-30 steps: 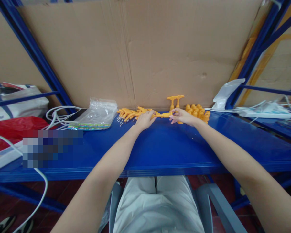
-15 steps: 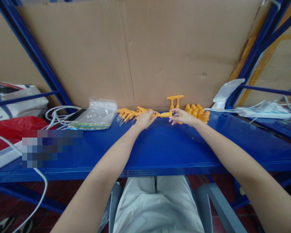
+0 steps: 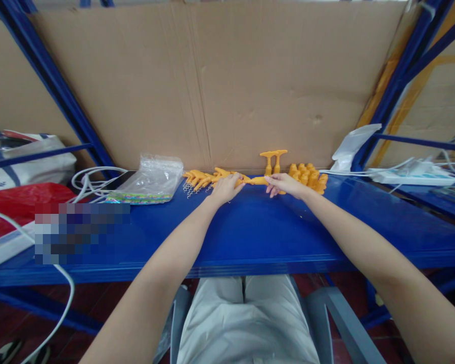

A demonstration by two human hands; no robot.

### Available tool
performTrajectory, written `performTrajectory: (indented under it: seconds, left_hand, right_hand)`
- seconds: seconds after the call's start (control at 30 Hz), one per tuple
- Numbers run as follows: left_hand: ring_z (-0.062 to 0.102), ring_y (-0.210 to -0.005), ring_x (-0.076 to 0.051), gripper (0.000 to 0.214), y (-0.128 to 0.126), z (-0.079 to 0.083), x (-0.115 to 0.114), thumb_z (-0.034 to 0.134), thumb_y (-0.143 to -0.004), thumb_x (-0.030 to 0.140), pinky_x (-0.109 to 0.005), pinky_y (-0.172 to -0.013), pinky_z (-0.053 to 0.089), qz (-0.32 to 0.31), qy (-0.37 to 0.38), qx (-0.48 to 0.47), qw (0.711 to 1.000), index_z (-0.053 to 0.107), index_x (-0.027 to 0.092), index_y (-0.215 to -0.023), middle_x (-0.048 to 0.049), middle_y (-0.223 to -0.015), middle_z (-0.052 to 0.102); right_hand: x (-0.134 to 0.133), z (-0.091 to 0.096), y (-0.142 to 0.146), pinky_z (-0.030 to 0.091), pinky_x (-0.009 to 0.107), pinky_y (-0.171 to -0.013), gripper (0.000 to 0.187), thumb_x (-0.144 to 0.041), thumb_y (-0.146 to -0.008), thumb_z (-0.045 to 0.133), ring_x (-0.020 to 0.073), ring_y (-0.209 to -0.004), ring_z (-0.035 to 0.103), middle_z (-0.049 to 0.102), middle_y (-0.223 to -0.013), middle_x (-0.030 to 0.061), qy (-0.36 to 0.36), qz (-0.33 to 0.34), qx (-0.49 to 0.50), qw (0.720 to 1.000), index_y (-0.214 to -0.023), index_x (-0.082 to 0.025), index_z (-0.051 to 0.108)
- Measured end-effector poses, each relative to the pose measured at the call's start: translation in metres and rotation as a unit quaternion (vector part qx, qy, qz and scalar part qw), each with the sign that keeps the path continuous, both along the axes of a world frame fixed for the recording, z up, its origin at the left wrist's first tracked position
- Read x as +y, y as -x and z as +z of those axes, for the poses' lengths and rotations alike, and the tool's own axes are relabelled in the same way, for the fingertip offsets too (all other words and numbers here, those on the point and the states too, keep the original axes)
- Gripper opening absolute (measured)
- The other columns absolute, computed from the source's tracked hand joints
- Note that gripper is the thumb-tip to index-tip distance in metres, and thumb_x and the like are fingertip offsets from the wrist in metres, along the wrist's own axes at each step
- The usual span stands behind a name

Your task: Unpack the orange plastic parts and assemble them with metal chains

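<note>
A blue table (image 3: 250,232) with a glossy top runs across the view, backed by a large brown cardboard panel (image 3: 258,86) with vertical creases. Blue metal posts slant up at both sides; the left post (image 3: 53,81) stands in front of more cardboard.

Near the table's back edge, a slim yellow plastic piece (image 3: 257,180) spans the space between the person's two hands. The left hand (image 3: 226,188) closes its fingertips at the left end, and the right hand (image 3: 284,185) pinches the right end between thumb and finger, its other fingers loosely curled.

Yellow hand-shaped pieces (image 3: 199,178) lie left of the left hand, with small silver zigzag pieces (image 3: 189,190) beside them. Behind the right hand stand two T-shaped yellow pieces (image 3: 273,157), and a cluster of knobbed yellow pieces (image 3: 305,173) sits just to their right.

Further left are a clear plastic bag (image 3: 151,177), looped white cables (image 3: 87,183) and a red bag (image 3: 30,202); pixelation hides something near them. A white power strip (image 3: 415,177) lies far right. Below, a grey chair (image 3: 351,323) stands over dark red floor tiles (image 3: 94,298).
</note>
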State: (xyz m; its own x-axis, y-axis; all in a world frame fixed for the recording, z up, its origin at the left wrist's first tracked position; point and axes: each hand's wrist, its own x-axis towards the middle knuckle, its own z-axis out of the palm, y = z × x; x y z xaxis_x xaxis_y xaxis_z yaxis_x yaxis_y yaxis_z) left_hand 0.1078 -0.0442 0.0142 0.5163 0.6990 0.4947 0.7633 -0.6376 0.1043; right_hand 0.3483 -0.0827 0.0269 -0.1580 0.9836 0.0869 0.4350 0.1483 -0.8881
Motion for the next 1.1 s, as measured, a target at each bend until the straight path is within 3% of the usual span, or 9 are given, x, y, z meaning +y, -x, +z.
performTrajectory:
  seconds: [0.1,0.2,0.4,0.57,0.73,0.97,1.1]
  left_hand:
    - [0.068,-0.112,-0.028,0.025,0.0,0.0,0.001,0.053,-0.099,0.032,-0.042,-0.095,0.052,0.005,0.004,0.001,1.0,0.063,0.02,-0.118,-0.011,-0.118,0.073]
    - [0.069,-0.109,-0.028,0.026,0.0,0.0,0.002,0.053,-0.099,0.035,-0.042,-0.093,0.053,0.009,0.001,-0.001,1.0,0.063,0.021,-0.117,-0.0106,-0.116,0.073]
    - [0.069,-0.108,-0.028,0.026,-0.001,0.0,0.001,0.053,-0.099,0.035,-0.04,-0.092,0.053,0.006,-0.008,0.002,1.0,0.064,0.02,-0.117,-0.01,-0.115,0.074]
    - [0.068,-0.112,-0.028,0.024,-0.001,0.001,-0.002,0.054,-0.099,0.034,-0.04,-0.095,0.052,0.008,-0.005,-0.002,1.0,0.063,0.02,-0.116,-0.0112,-0.118,0.073]
    - [0.069,-0.109,-0.027,0.025,-0.001,0.001,-0.001,0.053,-0.099,0.036,-0.038,-0.093,0.052,0.007,-0.018,0.001,1.0,0.062,0.02,-0.116,-0.0101,-0.115,0.074]
    - [0.069,-0.11,-0.028,0.025,-0.001,0.002,-0.002,0.053,-0.099,0.036,-0.039,-0.093,0.052,0.005,-0.017,0.007,1.0,0.063,0.021,-0.117,-0.0094,-0.114,0.074]
    - [0.069,-0.111,-0.028,0.024,-0.001,0.004,-0.004,0.054,-0.099,0.034,-0.039,-0.093,0.052,0.013,-0.008,0.008,1.0,0.063,0.021,-0.116,-0.01,-0.117,0.074]
  right_hand:
    - [0.004,-0.003,-0.003,0.054,0.018,-0.052,0.016,-0.031,-0.097,0.064,0.0098,-0.057,0.069,0.076,-0.088,0.0056,-0.022,0.01,0.009,1.0,-0.104,-0.018,0.06]
    - [0.009,-0.007,-0.006,0.054,0.019,-0.053,0.025,-0.022,-0.091,0.07,0.0093,-0.055,0.068,0.074,-0.086,0.0004,-0.053,0.021,0.013,0.998,-0.111,-0.02,0.055]
    - [0.008,-0.005,-0.006,0.053,0.019,-0.051,0.019,-0.03,-0.092,0.07,0.0104,-0.051,0.066,0.071,-0.071,0.0003,-0.065,0.038,0.014,0.997,-0.092,-0.019,0.055]
    - [0.004,-0.001,-0.003,0.052,0.019,-0.049,0.03,-0.045,-0.093,0.069,0.0114,-0.049,0.065,0.07,-0.063,0.0019,-0.048,0.036,0.0,0.998,-0.084,-0.019,0.058]
    - [0.003,-0.002,0.001,0.053,0.022,-0.051,0.047,-0.057,-0.098,0.054,0.0133,-0.046,0.064,0.068,-0.057,0.0062,-0.017,-0.005,-0.009,1.0,-0.073,-0.017,0.059]
    - [0.002,-0.001,0.005,0.049,0.02,-0.046,0.048,-0.059,-0.099,0.051,0.0125,-0.044,0.062,0.068,-0.056,0.0052,0.003,-0.036,-0.026,0.999,-0.075,-0.018,0.059]
    - [0.003,0.001,0.003,0.047,0.019,-0.044,0.036,-0.046,-0.103,0.051,0.0104,-0.047,0.064,0.074,-0.075,0.0077,-0.008,-0.039,-0.038,0.998,-0.086,-0.016,0.062]
